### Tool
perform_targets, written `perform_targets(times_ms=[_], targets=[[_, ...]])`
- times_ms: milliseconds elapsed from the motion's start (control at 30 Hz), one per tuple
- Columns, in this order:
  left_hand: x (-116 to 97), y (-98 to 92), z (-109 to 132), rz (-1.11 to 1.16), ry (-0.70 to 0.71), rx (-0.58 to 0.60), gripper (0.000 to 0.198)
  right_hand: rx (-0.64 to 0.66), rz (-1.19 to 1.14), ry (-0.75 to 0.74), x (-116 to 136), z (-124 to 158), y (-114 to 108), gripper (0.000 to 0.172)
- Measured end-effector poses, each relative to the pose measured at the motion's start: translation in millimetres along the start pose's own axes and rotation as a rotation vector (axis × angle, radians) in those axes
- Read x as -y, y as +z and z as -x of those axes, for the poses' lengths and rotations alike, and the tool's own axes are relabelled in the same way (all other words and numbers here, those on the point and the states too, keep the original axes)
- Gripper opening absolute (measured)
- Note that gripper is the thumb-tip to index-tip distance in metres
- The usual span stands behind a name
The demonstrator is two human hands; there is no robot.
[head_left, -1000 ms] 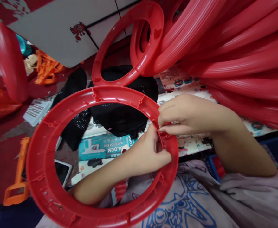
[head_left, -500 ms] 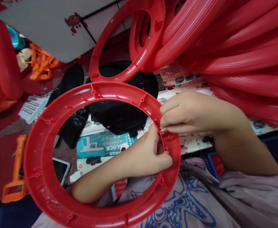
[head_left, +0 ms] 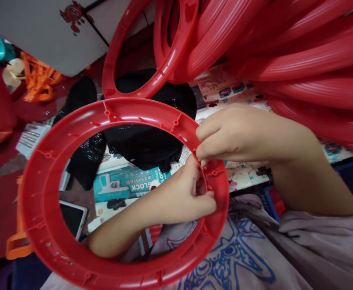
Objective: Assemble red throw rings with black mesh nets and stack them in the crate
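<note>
A large red plastic ring point(head_left: 40, 177) is held up in front of my lap, its ribbed inner side facing me. My left hand point(head_left: 185, 197) reaches through the ring's opening and grips its right-hand rim, fingers closed. My right hand point(head_left: 236, 133) comes from the right, fingers pinched together on the same stretch of rim just above the left hand. Whether a small part sits between the fingertips is hidden.
A stack of red rings point(head_left: 285, 52) fills the upper right, one loose ring point(head_left: 140, 84) leaning off it. Under the held ring lie black cloth point(head_left: 146, 145), a teal printed box point(head_left: 124, 183) and a tablet point(head_left: 72, 217). Orange plastic parts point(head_left: 37, 80) sit far left.
The view has drifted, so everything sits a little further left and higher. Both hands keep their grip at the same spot on the ring's right rim.
</note>
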State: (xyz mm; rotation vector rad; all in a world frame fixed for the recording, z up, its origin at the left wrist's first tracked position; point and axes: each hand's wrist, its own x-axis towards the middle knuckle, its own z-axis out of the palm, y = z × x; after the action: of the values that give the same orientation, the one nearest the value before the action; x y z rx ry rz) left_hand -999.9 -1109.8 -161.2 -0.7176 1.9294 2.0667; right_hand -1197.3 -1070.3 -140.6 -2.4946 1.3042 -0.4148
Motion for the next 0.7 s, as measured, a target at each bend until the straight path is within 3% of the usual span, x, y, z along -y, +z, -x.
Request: perform_targets(times_ms=[233, 467, 700], targets=[[1, -1.7, -4, 0.026, 0.052, -0.057, 0.059, 0.022, -0.024, -0.005, 2, 2, -1, 0.024], [1, -1.8, -3, -0.035, -0.026, -0.043, 0.056, 0.134, 0.014, 0.069, 8, -1, 0, 0.022], [1, 7.4, -6, 0.272, -0.006, -0.07, 0.047, 0.239, 0.021, 0.163, 11, -5, -4, 0.018]])
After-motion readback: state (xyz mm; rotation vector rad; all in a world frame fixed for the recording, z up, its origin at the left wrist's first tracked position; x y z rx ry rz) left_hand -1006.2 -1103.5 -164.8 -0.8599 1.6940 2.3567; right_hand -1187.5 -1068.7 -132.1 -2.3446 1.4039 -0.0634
